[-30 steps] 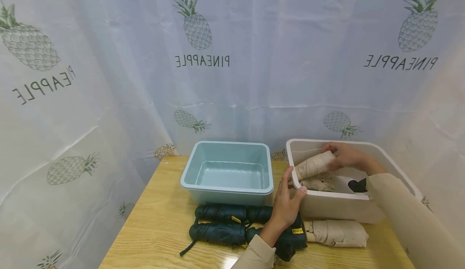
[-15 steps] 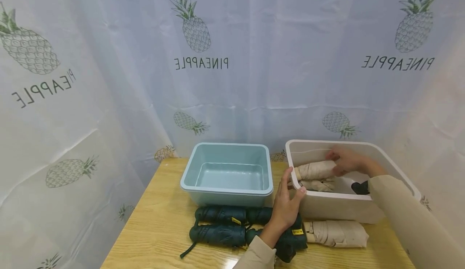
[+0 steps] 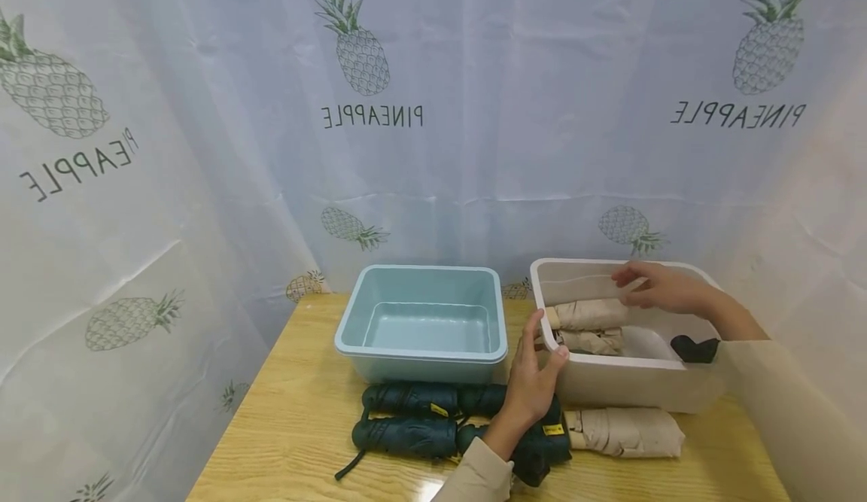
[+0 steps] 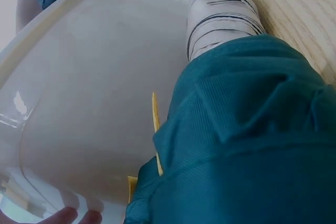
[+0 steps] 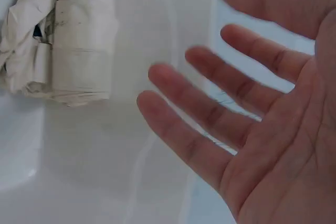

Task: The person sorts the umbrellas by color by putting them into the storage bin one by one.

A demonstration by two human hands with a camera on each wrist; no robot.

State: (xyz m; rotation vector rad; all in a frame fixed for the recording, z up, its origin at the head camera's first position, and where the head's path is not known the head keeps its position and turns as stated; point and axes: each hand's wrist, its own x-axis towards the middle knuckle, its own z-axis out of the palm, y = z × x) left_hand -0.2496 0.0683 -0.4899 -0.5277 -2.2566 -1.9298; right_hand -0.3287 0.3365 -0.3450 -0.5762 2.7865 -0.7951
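Two beige folded umbrellas [image 3: 591, 313] lie side by side at the left end of the off-white bin [image 3: 630, 389]. One second earlier we saw the farther one tilted in the grip of the right hand [image 3: 670, 291]; we now find it lower, and that hand apart from it, fingers extended and holding nothing. With the right sleeve [image 3: 765, 404] shifted rightward, we see more of a dark item [image 3: 694, 349] inside. The left hand [image 3: 531, 385] grips the near left corner, as before. Outside, we note dark green folded umbrellas [image 3: 406, 436], a third beige umbrella [image 3: 626, 433] and the light blue bin [image 3: 427, 370], all unmoved.
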